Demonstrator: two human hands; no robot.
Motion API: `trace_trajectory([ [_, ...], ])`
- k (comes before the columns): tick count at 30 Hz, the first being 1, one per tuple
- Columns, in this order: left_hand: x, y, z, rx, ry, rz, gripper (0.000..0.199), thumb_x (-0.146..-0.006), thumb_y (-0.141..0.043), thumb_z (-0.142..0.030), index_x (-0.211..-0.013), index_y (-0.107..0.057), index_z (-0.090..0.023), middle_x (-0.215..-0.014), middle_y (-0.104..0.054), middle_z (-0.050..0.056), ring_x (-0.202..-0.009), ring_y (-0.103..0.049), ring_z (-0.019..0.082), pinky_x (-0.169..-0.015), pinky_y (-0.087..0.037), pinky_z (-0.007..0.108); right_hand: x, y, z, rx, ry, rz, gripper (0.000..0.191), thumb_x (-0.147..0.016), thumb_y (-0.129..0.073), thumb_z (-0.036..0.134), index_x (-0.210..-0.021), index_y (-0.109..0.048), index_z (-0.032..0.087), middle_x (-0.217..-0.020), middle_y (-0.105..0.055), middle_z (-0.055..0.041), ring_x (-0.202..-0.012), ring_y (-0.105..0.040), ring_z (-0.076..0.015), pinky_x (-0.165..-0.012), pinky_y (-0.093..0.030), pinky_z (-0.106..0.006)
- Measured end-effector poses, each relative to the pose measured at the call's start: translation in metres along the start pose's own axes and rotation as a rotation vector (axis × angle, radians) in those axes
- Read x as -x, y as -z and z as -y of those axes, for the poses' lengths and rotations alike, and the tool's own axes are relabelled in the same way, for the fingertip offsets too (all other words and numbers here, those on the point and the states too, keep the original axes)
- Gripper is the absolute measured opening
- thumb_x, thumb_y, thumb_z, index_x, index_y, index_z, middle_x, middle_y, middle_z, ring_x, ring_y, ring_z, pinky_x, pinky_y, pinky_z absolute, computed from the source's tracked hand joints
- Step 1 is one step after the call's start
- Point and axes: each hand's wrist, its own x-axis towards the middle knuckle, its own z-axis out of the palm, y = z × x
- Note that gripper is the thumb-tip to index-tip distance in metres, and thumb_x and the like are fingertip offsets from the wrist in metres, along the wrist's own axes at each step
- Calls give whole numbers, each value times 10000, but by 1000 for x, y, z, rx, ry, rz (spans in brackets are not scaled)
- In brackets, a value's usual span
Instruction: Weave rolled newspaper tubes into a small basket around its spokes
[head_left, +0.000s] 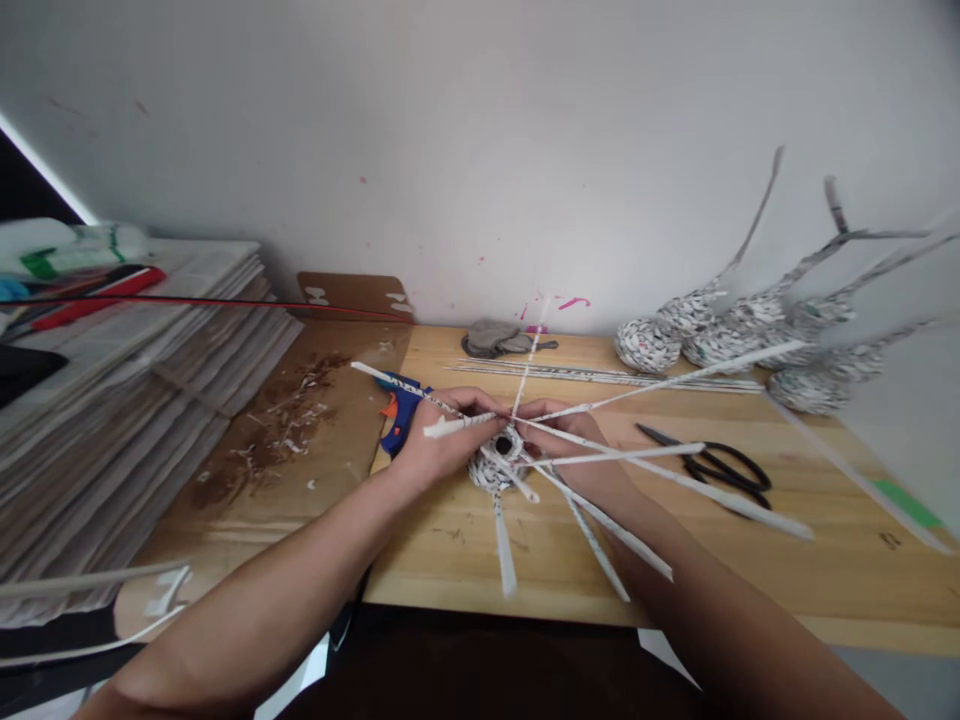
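Observation:
In front of me is a small round weave of rolled newspaper [487, 472], with a dark round hole at its top. Long paper tubes [697, 487] fan out from it in several directions. My left hand [448, 430] closes on the left side of the weave, thumb against a paper tube near the hole. On the far right side, my right hand [574, 450] is wrapped round the weave and the tube bases; its fingertips are partly hidden by the tubes. A blue glue gun [403, 418] lies just left of my left hand.
Black scissors [720, 470] lie to the right. Several finished woven paper pieces [649, 345] with long stems stand by the wall. Loose paper tubes [600, 376] and a grey cloth [495, 338] lie at the back. Stacked newspapers [202, 330] and brown cardboard [300, 480] are on the left.

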Motion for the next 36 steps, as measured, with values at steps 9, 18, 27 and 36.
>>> trace_trajectory([
  [9,-3,3,6,103,23,63,148,-723,-789,-258,-797,-748,-137,-821,-763,67,-718,-677,155,-671,-513,251,-6,5,-10,-12,-7,-41,298,-669,-816,408,-829,-727,174,-739,-710,-31,-640,-673,-184,-615,-570,-318],
  [18,-4,1,2,339,245,106,244,-626,-860,-298,-741,-726,-130,-714,-739,52,-633,-652,156,-643,-503,278,-3,4,-3,-90,-63,-30,384,-579,-839,273,-923,-693,182,-749,-699,-6,-626,-655,-161,-605,-529,-285],
  [27,-6,-1,11,235,122,60,289,-699,-816,-381,-806,-713,-133,-719,-711,33,-621,-618,139,-613,-477,261,0,4,-1,105,60,-47,300,-688,-766,296,-950,-674,182,-733,-687,-1,-598,-650,-163,-580,-523,-293],
  [36,-4,7,-4,-22,171,157,283,-691,-801,-382,-786,-755,-120,-731,-750,86,-644,-657,183,-619,-496,283,3,2,0,147,109,-108,295,-679,-788,292,-915,-639,196,-762,-703,-8,-617,-665,-173,-592,-542,-311],
])
